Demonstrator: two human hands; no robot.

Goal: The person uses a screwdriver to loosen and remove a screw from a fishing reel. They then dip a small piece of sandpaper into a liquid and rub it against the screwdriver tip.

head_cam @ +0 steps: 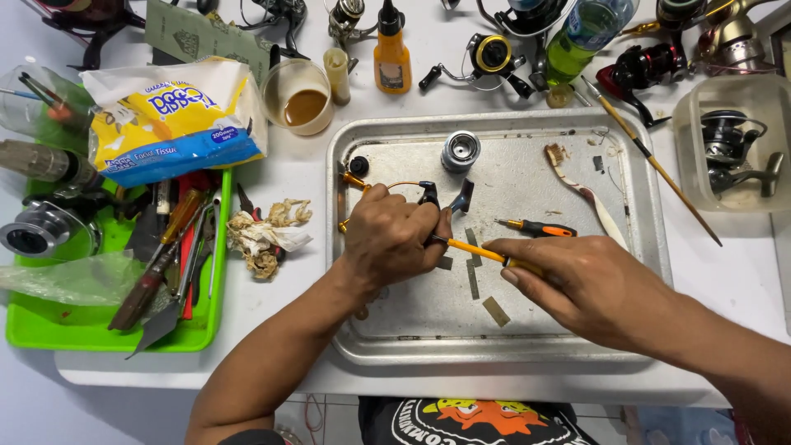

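Closest to me, both forearms reach over the near rim of the dented metal tray on the white table. My left hand is clenched around a small reel part with a gold wire bail arm and dark fittings, held just above the tray's middle. My right hand grips a yellow-handled screwdriver, its tip meeting the part at my left fingers. Just beyond, a second small orange-and-black screwdriver lies on the tray, and a silver spool stands near the far rim. To the left, a green plastic tray holds mixed hand tools, with a blue-and-yellow tissue pack beyond it. Farther off stand an orange oil bottle and several fishing reels.
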